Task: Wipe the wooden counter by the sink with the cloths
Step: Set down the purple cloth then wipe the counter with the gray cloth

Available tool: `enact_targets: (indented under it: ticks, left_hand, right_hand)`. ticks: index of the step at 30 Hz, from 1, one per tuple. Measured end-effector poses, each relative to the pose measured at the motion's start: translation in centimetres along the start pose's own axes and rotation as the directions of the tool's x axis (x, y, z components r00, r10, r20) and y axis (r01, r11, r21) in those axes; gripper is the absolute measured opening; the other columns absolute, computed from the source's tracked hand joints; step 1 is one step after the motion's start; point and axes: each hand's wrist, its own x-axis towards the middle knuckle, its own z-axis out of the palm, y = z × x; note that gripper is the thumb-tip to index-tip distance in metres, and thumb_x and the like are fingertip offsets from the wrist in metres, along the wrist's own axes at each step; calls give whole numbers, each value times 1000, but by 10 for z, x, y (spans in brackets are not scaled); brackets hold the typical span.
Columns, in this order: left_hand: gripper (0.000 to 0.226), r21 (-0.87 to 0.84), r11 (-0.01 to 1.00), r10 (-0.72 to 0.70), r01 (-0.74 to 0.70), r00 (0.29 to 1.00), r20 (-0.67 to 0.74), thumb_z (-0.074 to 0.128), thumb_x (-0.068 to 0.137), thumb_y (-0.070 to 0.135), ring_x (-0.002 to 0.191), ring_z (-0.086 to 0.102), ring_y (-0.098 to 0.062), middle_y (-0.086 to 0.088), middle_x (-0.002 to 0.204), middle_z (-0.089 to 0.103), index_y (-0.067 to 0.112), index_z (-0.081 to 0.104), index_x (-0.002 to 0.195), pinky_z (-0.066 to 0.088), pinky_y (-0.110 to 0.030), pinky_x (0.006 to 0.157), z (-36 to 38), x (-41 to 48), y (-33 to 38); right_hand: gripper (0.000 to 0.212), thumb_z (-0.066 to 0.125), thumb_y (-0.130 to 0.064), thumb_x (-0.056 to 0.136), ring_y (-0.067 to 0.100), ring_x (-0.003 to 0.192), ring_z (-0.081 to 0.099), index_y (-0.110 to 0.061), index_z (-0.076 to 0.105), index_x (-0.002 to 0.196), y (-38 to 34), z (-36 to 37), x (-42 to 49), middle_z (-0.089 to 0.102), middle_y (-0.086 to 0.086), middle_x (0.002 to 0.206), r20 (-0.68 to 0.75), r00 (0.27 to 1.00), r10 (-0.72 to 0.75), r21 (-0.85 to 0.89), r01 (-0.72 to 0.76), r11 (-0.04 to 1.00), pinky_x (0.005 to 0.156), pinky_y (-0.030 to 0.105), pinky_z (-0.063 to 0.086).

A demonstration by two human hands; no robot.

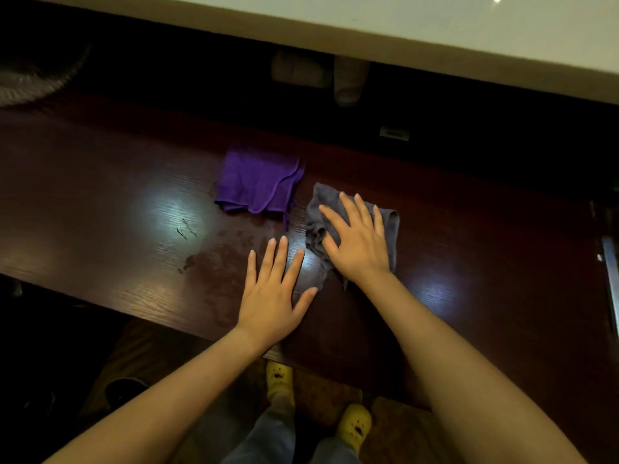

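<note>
A dark wooden counter [100,182] runs across the view. My right hand [358,242] lies flat, fingers spread, pressing on a crumpled grey cloth [321,205]. My left hand [274,293] rests flat on the bare wood just left of that cloth, fingers apart and holding nothing; its thumb tip is close to the cloth's lower edge. A folded purple cloth [258,182] lies farther back, apart from both hands. A damp smear [217,262] marks the wood left of my left hand.
A pale raised ledge [435,31] runs along the back above a dark recess. A metal edge [611,272] shows at the far right. Small scratches [183,229] sit in the light reflection. My yellow shoes [355,423] stand below the counter's front edge.
</note>
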Motion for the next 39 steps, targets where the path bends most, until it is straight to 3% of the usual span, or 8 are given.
enact_targets:
  ticks: [4, 10, 17, 23, 29, 39]
  left_hand:
    - [70, 7, 1000, 10, -10, 1000, -4, 27, 87, 60, 145, 2, -27, -11, 157, 12, 23, 18, 146, -1, -49, 115, -1, 1, 0]
    - [72, -4, 999, 37, -37, 999, 12, 26, 85, 64, 145, 2, -26, -10, 157, 11, 25, 19, 146, 2, -53, 117, 2, 20, 23]
    - [74, -44, 991, 131, -129, 990, 60, 16, 85, 66, 144, -12, -23, -12, 158, -1, 26, 10, 147, -10, -46, 116, 8, 39, 73]
    - [73, -48, 987, 160, -156, 982, 100, 17, 86, 66, 144, -15, -24, -12, 158, -6, 28, 4, 147, -16, -58, 110, 13, 48, 112]
    - [71, -10, 985, 174, -174, 983, 64, 18, 87, 65, 145, -10, -21, -9, 159, -1, 30, 4, 146, -12, -63, 110, 19, 60, 117]
    - [70, 17, 984, 178, -178, 984, 13, 17, 87, 66, 146, -8, -19, -9, 159, 4, 30, 8, 147, -11, -62, 111, 28, 60, 115]
  right_hand:
    - [52, 43, -41, 89, 27, 145, 10, -32, 37, 140, -2, 0, 55, 23, 6, 156, -32, 994, 102, 14, -102, 995, 117, 50, 2]
    - [51, 45, -40, 87, 27, 144, 15, -30, 42, 137, 16, -1, 92, 28, 7, 154, -59, 993, 98, 4, -98, 995, 116, 49, 4]
    - [52, 45, -37, 88, 28, 144, 18, -28, 40, 138, 83, -28, 37, 30, 8, 153, -117, 959, 258, 6, -259, 966, 116, 48, 8]
    - [52, 42, -36, 90, 27, 145, 13, -29, 35, 141, 153, -58, -43, 24, 8, 155, -125, 901, 416, -25, -422, 906, 118, 47, 7]
    - [55, 43, -38, 88, 30, 145, 14, -29, 34, 141, 167, -62, -133, 22, 9, 156, -152, 833, 533, -31, -543, 839, 116, 50, 8]
    - [51, 43, -35, 92, 30, 144, 11, -25, 35, 142, 237, -87, -68, 21, 12, 156, -173, 784, 596, 24, -602, 798, 117, 51, 6]
